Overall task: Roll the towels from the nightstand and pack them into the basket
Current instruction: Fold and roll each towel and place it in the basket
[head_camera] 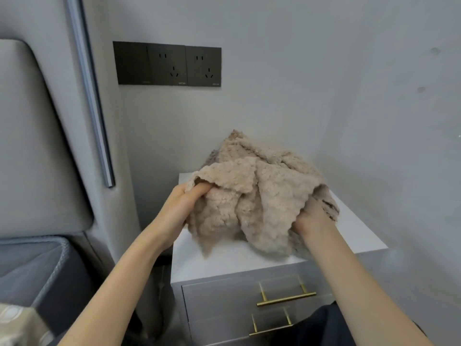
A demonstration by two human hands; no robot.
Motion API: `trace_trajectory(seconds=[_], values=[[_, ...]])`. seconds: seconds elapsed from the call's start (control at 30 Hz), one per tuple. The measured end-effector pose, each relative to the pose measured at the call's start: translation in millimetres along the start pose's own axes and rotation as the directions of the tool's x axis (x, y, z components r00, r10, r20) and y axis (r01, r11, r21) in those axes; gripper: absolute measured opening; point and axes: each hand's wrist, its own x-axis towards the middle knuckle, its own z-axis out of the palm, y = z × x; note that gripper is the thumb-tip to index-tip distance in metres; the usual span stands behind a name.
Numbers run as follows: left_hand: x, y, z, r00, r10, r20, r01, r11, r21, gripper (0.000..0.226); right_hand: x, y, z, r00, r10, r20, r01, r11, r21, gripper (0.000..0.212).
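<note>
The beige towel (249, 196) hung bunched over the nightstand (354, 236), gripped at its 9 o'clock edge by the left hand (184, 203) and at 4 o'clock by the right hand (311, 218); rolled unflattened, its crumpled folds would probably have yielded a loose, lopsided roll.

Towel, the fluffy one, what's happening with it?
A person is gripping the crumpled beige towel with both hands. The left hand holds its left edge and the right hand holds its right side, partly under the cloth. The towel is bunched up over the white nightstand and not rolled yet. No basket is in view.
</note>
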Motion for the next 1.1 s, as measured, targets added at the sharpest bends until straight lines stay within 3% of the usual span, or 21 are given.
trace_trajectory(seconds=[0.03, 0.13, 0.2, 0.23, 0.33, 0.43, 0.53, 0.63, 0.8, 1.0, 1.03, 1.1], values=[[0.8, -1.3, -4.6, 0.997, -0.074, -0.01, 0.074, 0.996, -0.04, 0.02, 5.9, 1.6, 8.2, 0.998, -0.044, 0.051, 0.04, 0.997, 0.072, 0.068], [4.6, -5.1, -14.7, 0.971, -0.227, -0.071, 0.208, 0.955, -0.214, 0.02, 11.3, 7.0, 11.6, 0.994, 0.01, 0.111, -0.008, 1.0, -0.023, 0.05], [5.4, -6.1, -21.9, 0.94, -0.316, -0.128, 0.261, 0.908, -0.326, 0.023, 17.1, 13.9, 14.6, 0.982, 0.15, 0.111, -0.156, 0.986, 0.055, 0.035], [6.3, -6.8, -25.5, 0.921, -0.356, -0.156, 0.286, 0.892, -0.351, 0.025, 17.4, 15.1, 15.2, 0.974, 0.18, 0.138, -0.188, 0.981, 0.048, 0.038], [7.4, -12.6, -33.5, 0.881, -0.433, -0.193, 0.356, 0.873, -0.335, 0.03, 30.0, 24.1, 5.4, 0.985, 0.116, 0.125, -0.066, 0.934, -0.35, 0.069], [6.1, -18.4, -37.6, 0.87, -0.457, -0.184, 0.39, 0.867, -0.311, 0.033, 26.6, 34.7, -5.5, 0.99, 0.081, 0.118, 0.03, 0.69, -0.723, 0.097], [5.4, -24.3, -41.3, 0.873, -0.457, -0.171, 0.401, 0.871, -0.282, 0.033, 22.0, 45.3, -12.5, 0.988, -0.003, 0.156, 0.141, 0.448, -0.883, 0.093], [3.8, -25.6, -42.3, 0.86, -0.466, -0.208, 0.431, 0.881, -0.194, 0.033, 19.1, 49.7, -16.7, 0.959, -0.159, 0.233, 0.251, 0.103, -0.963, 0.077], [-1.6, -30.3, -44.9, 0.844, -0.47, -0.26, 0.521, 0.833, 0.185, 0.052, 17.9, 51.9, -21.9, 0.973, -0.091, 0.214, 0.226, 0.147, -0.963, 0.084], [-11.1, -33.1, -55.3, 0.864, -0.473, -0.17, 0.502, 0.799, 0.33, 0.02, 21.0, 70.2, -20.7, 0.953, -0.165, 0.252, 0.264, 0.052, -0.963, 0.075], [-12.0, -34.5, -56.5, 0.878, -0.445, -0.178, 0.479, 0.798, 0.365, 0.015, 21.3, 70.8, -20.5, 0.955, -0.172, 0.242, 0.258, 0.08, -0.963, 0.07], [-12.0, -37.1, -59.1, 0.909, -0.342, -0.238, 0.414, 0.805, 0.426, 0.01, 21.2, 66.6, -18.5, 0.956, -0.203, 0.213, 0.261, 0.249, -0.933, 0.059]])
